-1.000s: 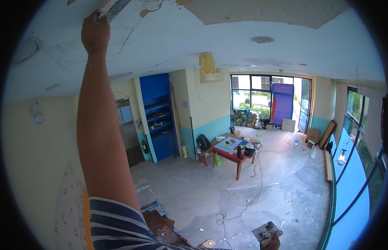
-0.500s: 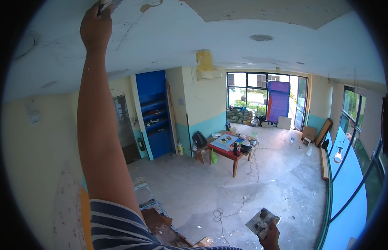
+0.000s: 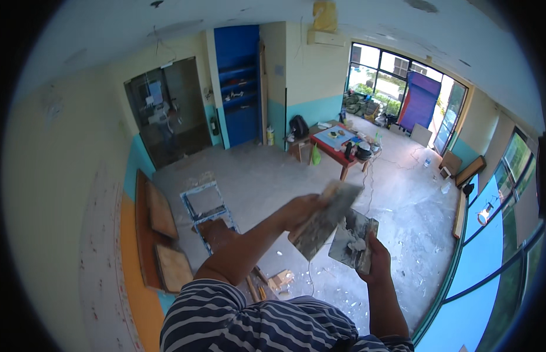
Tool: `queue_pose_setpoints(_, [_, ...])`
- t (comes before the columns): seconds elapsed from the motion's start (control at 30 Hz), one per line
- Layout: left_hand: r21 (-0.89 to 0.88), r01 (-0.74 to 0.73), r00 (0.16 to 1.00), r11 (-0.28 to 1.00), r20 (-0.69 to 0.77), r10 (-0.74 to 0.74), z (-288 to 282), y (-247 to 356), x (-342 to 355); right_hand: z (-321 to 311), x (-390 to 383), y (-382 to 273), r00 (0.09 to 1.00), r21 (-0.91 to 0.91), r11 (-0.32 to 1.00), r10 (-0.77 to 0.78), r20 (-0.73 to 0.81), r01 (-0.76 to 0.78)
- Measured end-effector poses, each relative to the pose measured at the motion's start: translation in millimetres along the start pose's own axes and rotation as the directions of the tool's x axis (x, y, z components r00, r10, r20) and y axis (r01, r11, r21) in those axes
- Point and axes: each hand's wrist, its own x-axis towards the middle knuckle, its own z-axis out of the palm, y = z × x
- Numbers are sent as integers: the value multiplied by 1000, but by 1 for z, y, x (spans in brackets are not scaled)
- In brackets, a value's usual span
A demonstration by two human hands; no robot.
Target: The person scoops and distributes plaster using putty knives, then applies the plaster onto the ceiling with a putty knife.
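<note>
Boards (image 3: 162, 216) lean on the wall (image 3: 68, 152) well left of the left hand (image 3: 299, 212), a blue-edged frame (image 3: 212, 215) lying on the floor (image 3: 261, 176) between. That hand is closed round one edge of a broad, flat blade (image 3: 323, 223) (blurred, so its grip is hard to make out). Beyond it stands a red table (image 3: 333, 154). Just right of the blade, a square plate (image 3: 342, 253) bearing pale paste (image 3: 354, 242) sits in the right hand (image 3: 377, 259), which is closed on its edge; whether blade and plate touch, I cannot tell.
</note>
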Motion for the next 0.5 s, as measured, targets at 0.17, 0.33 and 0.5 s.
queue_pose_setpoints(0.17, [59,117,992,991,30,-119,-2,-46,-10,11,14,10,999,-58,997,41,-17,-42])
queue_pose_setpoints(0.33, [120,173,985,978,-47,-168,-30,-41,-41,-2,28,5,999,-6,1000,20,-29,-21])
queue_pose_setpoints(0.5, [278,-9,869,961,-474,145,-36,-35,-52,22,42,-18,953,-78,963,-267,-142,259])
